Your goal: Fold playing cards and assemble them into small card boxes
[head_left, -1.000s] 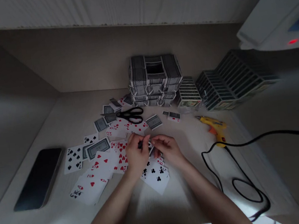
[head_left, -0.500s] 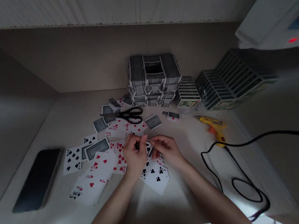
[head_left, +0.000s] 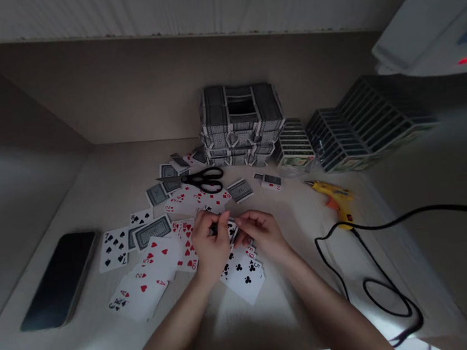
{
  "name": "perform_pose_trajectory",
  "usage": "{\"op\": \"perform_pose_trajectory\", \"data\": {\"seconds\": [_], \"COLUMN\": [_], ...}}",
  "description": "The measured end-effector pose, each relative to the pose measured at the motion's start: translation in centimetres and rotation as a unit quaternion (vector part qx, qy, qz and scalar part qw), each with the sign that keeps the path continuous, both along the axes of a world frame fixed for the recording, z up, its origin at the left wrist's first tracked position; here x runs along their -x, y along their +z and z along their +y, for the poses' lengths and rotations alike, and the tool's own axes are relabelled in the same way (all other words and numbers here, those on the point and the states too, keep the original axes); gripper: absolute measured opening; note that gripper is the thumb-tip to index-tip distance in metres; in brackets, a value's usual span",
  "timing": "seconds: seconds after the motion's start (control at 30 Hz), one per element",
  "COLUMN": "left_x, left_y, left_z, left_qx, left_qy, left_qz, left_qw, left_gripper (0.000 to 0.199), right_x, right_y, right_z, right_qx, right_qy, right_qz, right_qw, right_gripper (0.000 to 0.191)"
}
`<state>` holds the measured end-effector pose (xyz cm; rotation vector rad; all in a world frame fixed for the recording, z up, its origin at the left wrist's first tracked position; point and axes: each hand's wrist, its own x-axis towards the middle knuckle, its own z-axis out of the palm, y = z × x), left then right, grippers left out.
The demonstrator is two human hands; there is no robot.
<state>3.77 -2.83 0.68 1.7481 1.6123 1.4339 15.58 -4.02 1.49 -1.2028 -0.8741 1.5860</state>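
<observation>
A playing card with black pips (head_left: 232, 229) is held between my two hands, its far side partly hidden by fingers. My left hand (head_left: 212, 236) pinches its left side with thumb and curled fingers. From the other side, my right hand (head_left: 260, 231) closes thumb and fingers on the card's right edge. Beneath the hands, a fanned pile of cards with a five of clubs (head_left: 245, 275) on top lies on the table. Left of my left hand are red heart cards (head_left: 185, 245), partly covered by it.
Black-handled scissors (head_left: 200, 179) lie on cards behind the hands. A box-like structure of folded cards (head_left: 242, 120) stands at the back, beside packed card decks (head_left: 363, 126). A yellow glue gun (head_left: 332, 194) with a black cable (head_left: 410, 211) lies right; a phone (head_left: 58, 282) lies left.
My hands stay almost in place around the card, with only a slight shift of the right fingers at its edge. The whole view has moved a little.
</observation>
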Motion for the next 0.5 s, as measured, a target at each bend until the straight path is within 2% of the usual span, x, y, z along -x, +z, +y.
{"op": "perform_pose_trajectory", "data": {"seconds": [0.1, 0.27, 0.5], "left_x": [-0.04, -0.03, -0.04], "left_y": [0.04, 0.34, 0.09], "left_z": [-0.27, -0.75, -0.02], "left_qx": [-0.019, -0.081, 0.015], "left_qy": [0.002, -0.026, -0.001], "left_qz": [0.022, 0.068, -0.039], "left_qw": [1.000, 0.994, 0.999], "left_gripper": [0.024, 0.016, 0.027], "right_x": [-0.11, -0.15, -0.20], "right_y": [0.09, 0.21, -0.42], "right_z": [-0.04, -0.09, 0.12], "right_qx": [-0.006, -0.009, 0.002], "right_qy": [0.003, -0.002, -0.010], "right_qz": [0.001, -0.015, -0.012], "right_qw": [1.000, 1.000, 1.000], "right_gripper": [0.029, 0.027, 0.028]}}
